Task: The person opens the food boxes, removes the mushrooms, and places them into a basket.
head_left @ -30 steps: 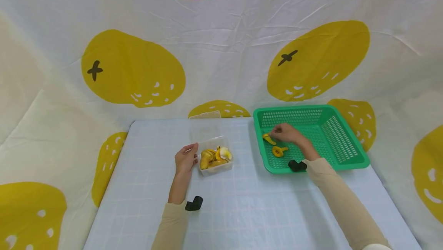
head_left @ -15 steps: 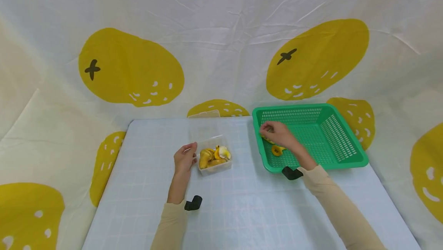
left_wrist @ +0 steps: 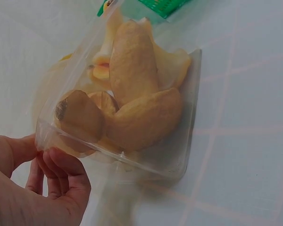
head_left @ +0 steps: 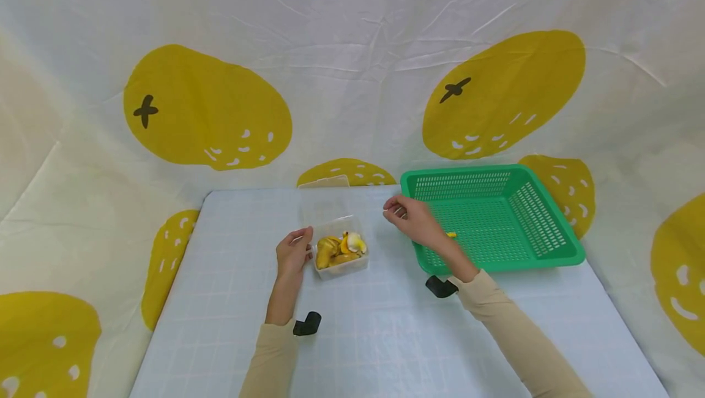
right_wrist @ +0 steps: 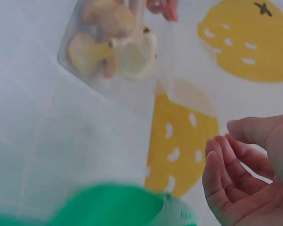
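Note:
A small clear plastic box (head_left: 344, 270) stands on the table, its lid (head_left: 325, 202) tipped back. My left hand (head_left: 294, 254) pinches the box's left edge between thumb and fingers. Inside lie several tan, lumpy, curved pieces (left_wrist: 134, 63) and a yellow-and-white piece (head_left: 357, 244) that resembles a peeled banana. Over the left rim of a green basket (head_left: 498, 263) hovers my right hand (head_left: 413, 220), fingers loosely curled, with nothing visible between them in the right wrist view (right_wrist: 247, 174). Part of a yellow piece (head_left: 451, 234) shows in the basket; my right hand and forearm cover that side.
A pale checked cloth (head_left: 363, 337) covers the table. Behind it hangs a white curtain (head_left: 352, 79) with large yellow fruit prints, close to the back edge. Between box and basket is a strip of table surface.
My right hand has moved left, from the yellow pieces inside the basket to above its left rim. My left hand has stayed at the box, which has not moved.

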